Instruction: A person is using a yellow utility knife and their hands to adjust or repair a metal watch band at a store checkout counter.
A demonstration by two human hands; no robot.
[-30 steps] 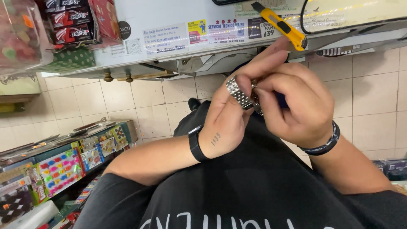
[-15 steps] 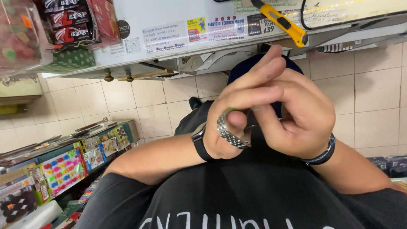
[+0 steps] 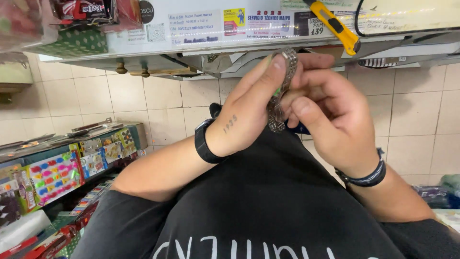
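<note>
Black shirt fabric [image 3: 268, 211] is being looked down upon. Above it, a silver metal link watch bracelet [image 3: 282, 91] is being pinched upright between the closed left hand [image 3: 249, 115] and right hand [image 3: 330, 124], its long axis running vertically, below a yellow utility knife [image 3: 335, 26].

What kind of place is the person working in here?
Probably a small shop with a repair counter. Colourful packaged goods fill a display shelf at the left, a yellow utility knife lies on the counter edge, and both hands work on a metal watch bracelet.
</note>
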